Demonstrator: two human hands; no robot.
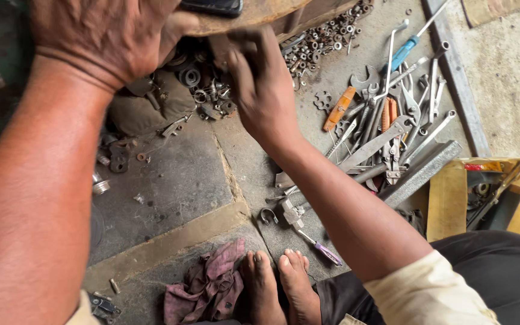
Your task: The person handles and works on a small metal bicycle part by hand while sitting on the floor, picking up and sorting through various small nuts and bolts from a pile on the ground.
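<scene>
My left hand is at the top left with its back to the camera. Its thumb lies against the end of a brown, worn slab, and its fingers are hidden. My right hand reaches up under the same slab, fingers bent and close together over a heap of washers, springs and small metal parts. What the fingertips hold is hidden. A dark flat object lies on top of the slab.
Spanners, pliers and an orange-handled tool are piled on the concrete to the right, with loose nuts above. A grey metal bar, a yellow tray, a purple-handled screwdriver, a reddish rag and my bare feet are nearer.
</scene>
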